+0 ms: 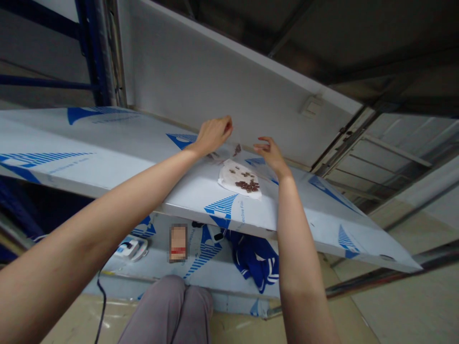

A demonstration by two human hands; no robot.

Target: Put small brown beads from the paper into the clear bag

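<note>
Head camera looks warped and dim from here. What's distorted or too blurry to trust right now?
Head view: wide-angle distortion bends and tilts the film-covered panel; the brown pieces on the white napkin look soft, so their kind is unclear; a pixelated patch hides one item below; shadow dims the area under the panel.

A person's curled left hand (213, 136) and open right hand (270, 155) hover near a white paper napkin (229, 179) scattered with small brown pieces (248, 186), on a white board (107, 143) printed with blue film markings; a blue cloth (254, 260) lies below.
</note>
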